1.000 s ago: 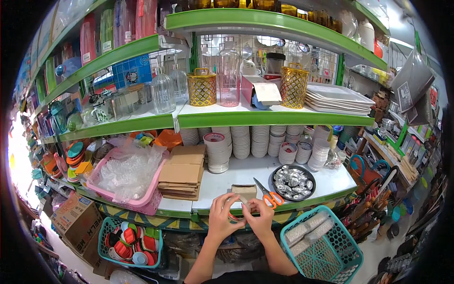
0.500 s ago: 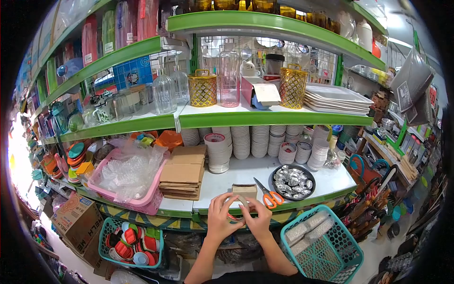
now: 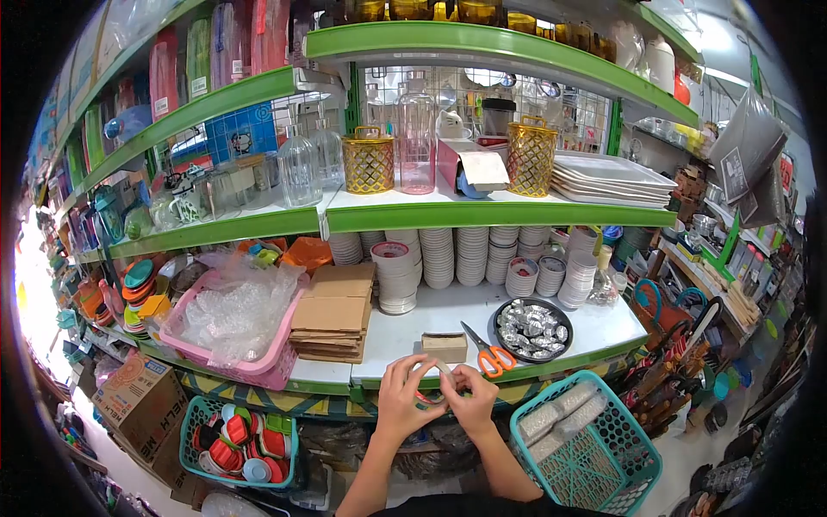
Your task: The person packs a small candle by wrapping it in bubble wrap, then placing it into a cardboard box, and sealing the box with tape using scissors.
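Note:
A roll of tape (image 3: 444, 368) stands on edge between my two hands, just in front of the shelf's front edge. My left hand (image 3: 401, 401) wraps its fingers round the roll's left side. On the right side, my right hand (image 3: 473, 401) has thumb and fingers pinched together at the roll's rim; whether a loose tape end is between them cannot be made out. Directly beyond the hands sits a small brown cardboard box (image 3: 444, 348). Scissors with orange handles (image 3: 496, 361) lie to its right, beside a black round tray (image 3: 569, 336) of silver foil-like pieces.
Flattened cardboard (image 3: 332, 312) is piled left of the hands, near a pink basket (image 3: 280, 366) of bubble wrap. Stacked white bowls (image 3: 438, 258) line the back. Below stand a teal basket (image 3: 642, 431) with wrapped bundles and another teal basket (image 3: 194, 431) of colourful lids.
My right hand's fingers have shifted slightly down and right along the tape roll, with the fingertips closer together. More of the small box's front shows. My left hand keeps its hold.

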A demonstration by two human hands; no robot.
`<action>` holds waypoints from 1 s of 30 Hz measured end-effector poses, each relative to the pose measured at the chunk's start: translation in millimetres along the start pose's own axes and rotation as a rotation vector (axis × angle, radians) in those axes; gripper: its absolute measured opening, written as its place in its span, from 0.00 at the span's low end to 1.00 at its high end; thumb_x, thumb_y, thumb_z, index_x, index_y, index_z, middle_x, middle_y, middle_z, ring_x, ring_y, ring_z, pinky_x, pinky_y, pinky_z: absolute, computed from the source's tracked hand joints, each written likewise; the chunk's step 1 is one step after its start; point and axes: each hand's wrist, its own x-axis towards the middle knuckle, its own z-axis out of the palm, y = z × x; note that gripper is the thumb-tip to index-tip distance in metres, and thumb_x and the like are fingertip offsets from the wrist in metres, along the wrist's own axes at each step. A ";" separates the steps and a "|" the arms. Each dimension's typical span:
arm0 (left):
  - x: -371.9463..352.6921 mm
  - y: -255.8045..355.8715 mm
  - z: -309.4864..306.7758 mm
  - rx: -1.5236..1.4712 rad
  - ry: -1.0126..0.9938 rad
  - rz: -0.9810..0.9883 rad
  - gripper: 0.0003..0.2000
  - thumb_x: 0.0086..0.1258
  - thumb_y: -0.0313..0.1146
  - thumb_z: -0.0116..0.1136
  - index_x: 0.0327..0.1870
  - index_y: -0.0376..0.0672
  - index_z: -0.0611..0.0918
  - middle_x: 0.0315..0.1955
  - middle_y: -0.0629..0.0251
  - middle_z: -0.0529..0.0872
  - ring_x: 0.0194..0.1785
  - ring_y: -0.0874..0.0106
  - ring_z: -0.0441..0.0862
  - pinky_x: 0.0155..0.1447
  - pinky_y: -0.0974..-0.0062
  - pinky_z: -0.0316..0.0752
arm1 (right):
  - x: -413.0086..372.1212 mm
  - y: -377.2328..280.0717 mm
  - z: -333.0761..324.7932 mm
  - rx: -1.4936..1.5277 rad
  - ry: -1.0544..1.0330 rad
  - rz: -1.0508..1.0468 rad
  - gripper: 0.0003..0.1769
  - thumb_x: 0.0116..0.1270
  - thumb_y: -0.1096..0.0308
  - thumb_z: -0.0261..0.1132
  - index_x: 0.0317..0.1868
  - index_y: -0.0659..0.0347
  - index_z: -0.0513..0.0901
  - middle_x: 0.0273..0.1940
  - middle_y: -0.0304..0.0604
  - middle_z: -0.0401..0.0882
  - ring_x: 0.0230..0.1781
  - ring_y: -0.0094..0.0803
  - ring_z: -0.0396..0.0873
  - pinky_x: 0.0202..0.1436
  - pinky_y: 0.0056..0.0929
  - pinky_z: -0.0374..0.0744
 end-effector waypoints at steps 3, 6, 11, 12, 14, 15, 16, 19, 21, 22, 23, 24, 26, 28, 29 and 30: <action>0.5 2.2 0.2 0.026 -0.019 0.021 0.34 0.34 0.34 0.74 0.53 0.46 0.78 0.52 0.63 0.76 0.55 0.60 0.72 0.57 0.63 0.70 | -1.0 6.7 -5.0 -0.085 -0.041 -0.032 0.08 0.54 0.77 0.71 0.30 0.69 0.78 0.22 0.40 0.79 0.22 0.18 0.77 0.26 0.18 0.76; 1.3 5.7 -3.2 0.047 -0.029 0.023 0.34 0.35 0.34 0.74 0.53 0.47 0.78 0.52 0.64 0.76 0.55 0.60 0.72 0.57 0.63 0.70 | -6.2 13.3 -6.8 -0.168 -0.070 -0.089 0.09 0.54 0.77 0.71 0.28 0.68 0.76 0.22 0.40 0.79 0.21 0.19 0.77 0.26 0.19 0.76; 0.2 1.0 -2.9 0.014 -0.019 0.000 0.34 0.35 0.33 0.73 0.53 0.47 0.78 0.52 0.63 0.76 0.55 0.60 0.73 0.57 0.63 0.70 | 0.1 -1.8 -1.2 0.039 -0.027 0.035 0.08 0.56 0.76 0.69 0.35 0.68 0.81 0.26 0.43 0.81 0.22 0.24 0.79 0.26 0.21 0.77; -0.4 -1.2 -2.0 0.002 -0.002 -0.023 0.34 0.36 0.33 0.73 0.54 0.46 0.78 0.52 0.63 0.75 0.56 0.60 0.73 0.57 0.63 0.70 | 1.8 -2.8 -2.8 -0.017 -0.073 -0.037 0.09 0.57 0.75 0.68 0.39 0.67 0.82 0.28 0.44 0.82 0.22 0.26 0.79 0.26 0.22 0.76; -0.5 -2.8 -2.5 -0.012 0.015 -0.045 0.34 0.36 0.32 0.73 0.54 0.46 0.78 0.52 0.62 0.75 0.56 0.60 0.73 0.57 0.63 0.71 | 2.3 2.0 -4.6 0.001 -0.107 -0.071 0.10 0.58 0.76 0.67 0.42 0.67 0.82 0.30 0.46 0.82 0.23 0.27 0.80 0.27 0.22 0.77; -0.2 -3.2 -3.6 -0.034 0.019 -0.070 0.34 0.37 0.32 0.73 0.54 0.45 0.78 0.52 0.61 0.75 0.56 0.60 0.73 0.57 0.63 0.71 | 2.4 3.5 -5.0 0.019 -0.142 -0.106 0.12 0.59 0.76 0.66 0.44 0.67 0.82 0.32 0.47 0.83 0.25 0.27 0.81 0.29 0.22 0.78; 0.1 -3.7 -4.5 -0.056 0.024 -0.096 0.34 0.37 0.33 0.74 0.54 0.45 0.77 0.52 0.60 0.75 0.56 0.60 0.73 0.57 0.63 0.71 | 2.7 3.0 -5.0 0.019 -0.142 -0.106 0.12 0.59 0.76 0.66 0.44 0.67 0.82 0.32 0.47 0.83 0.25 0.27 0.81 0.29 0.22 0.78; -0.1 -6.2 -5.4 -0.075 0.021 -0.095 0.34 0.40 0.36 0.74 0.55 0.45 0.78 0.53 0.61 0.75 0.57 0.61 0.72 0.58 0.63 0.71 | 2.4 3.1 -4.9 0.055 -0.139 -0.093 0.09 0.60 0.77 0.65 0.42 0.68 0.82 0.33 0.47 0.83 0.27 0.28 0.82 0.31 0.22 0.79; -1.0 -7.2 -6.1 -0.091 0.005 -0.096 0.34 0.40 0.37 0.74 0.55 0.45 0.78 0.53 0.61 0.75 0.57 0.61 0.72 0.58 0.63 0.71 | 0.0 10.5 -6.3 0.108 -0.177 0.064 0.08 0.61 0.77 0.64 0.41 0.68 0.82 0.34 0.46 0.84 0.30 0.26 0.83 0.34 0.21 0.79; -1.2 -7.8 -6.6 -0.109 -0.011 -0.097 0.34 0.40 0.37 0.74 0.56 0.46 0.78 0.53 0.61 0.75 0.57 0.61 0.72 0.58 0.63 0.71 | 0.9 13.4 -7.2 0.108 -0.177 0.064 0.08 0.61 0.77 0.64 0.41 0.68 0.82 0.34 0.46 0.84 0.30 0.26 0.83 0.34 0.21 0.79; -1.1 -9.0 -7.5 -0.109 -0.011 -0.097 0.34 0.40 0.37 0.74 0.56 0.46 0.78 0.53 0.61 0.75 0.57 0.61 0.72 0.58 0.63 0.71 | 2.1 16.1 -8.7 0.212 -0.224 0.180 0.07 0.61 0.77 0.64 0.40 0.68 0.82 0.34 0.44 0.84 0.31 0.24 0.82 0.34 0.21 0.79; -1.0 -10.7 -9.0 -0.109 -0.049 -0.083 0.36 0.38 0.36 0.76 0.56 0.45 0.77 0.53 0.60 0.75 0.57 0.60 0.72 0.58 0.63 0.71 | 2.9 18.0 -10.7 0.316 -0.271 0.296 0.06 0.62 0.77 0.64 0.40 0.67 0.81 0.34 0.42 0.84 0.32 0.23 0.82 0.35 0.20 0.78; -0.8 -12.3 -10.9 -0.110 -0.087 -0.070 0.37 0.37 0.36 0.77 0.56 0.45 0.77 0.54 0.59 0.75 0.58 0.60 0.72 0.58 0.63 0.71 | 6.6 17.6 -15.8 0.352 -0.307 0.339 0.06 0.62 0.77 0.64 0.39 0.67 0.81 0.34 0.41 0.84 0.33 0.21 0.81 0.36 0.19 0.78; -0.5 -12.3 -12.5 -0.142 -0.150 -0.075 0.38 0.36 0.36 0.77 0.57 0.45 0.77 0.54 0.59 0.75 0.58 0.60 0.72 0.59 0.63 0.70 | 8.0 19.4 -19.0 0.389 -0.345 0.382 0.06 0.62 0.77 0.64 0.39 0.67 0.81 0.34 0.39 0.84 0.33 0.20 0.80 0.37 0.18 0.78; -0.4 -11.9 -13.4 -0.142 -0.151 -0.075 0.38 0.36 0.36 0.77 0.57 0.45 0.77 0.54 0.59 0.75 0.58 0.60 0.72 0.59 0.63 0.70 | 7.9 22.1 -19.7 0.408 -0.364 0.395 0.06 0.62 0.77 0.64 0.39 0.67 0.80 0.34 0.38 0.83 0.33 0.19 0.80 0.37 0.18 0.77; -0.2 -11.3 -14.2 -0.135 -0.171 -0.072 0.37 0.36 0.37 0.77 0.57 0.46 0.77 0.54 0.59 0.75 0.58 0.60 0.72 0.60 0.63 0.70 | 7.8 24.4 -20.0 0.427 -0.382 0.409 0.06 0.62 0.77 0.64 0.39 0.67 0.80 0.34 0.37 0.82 0.34 0.19 0.79 0.37 0.17 0.77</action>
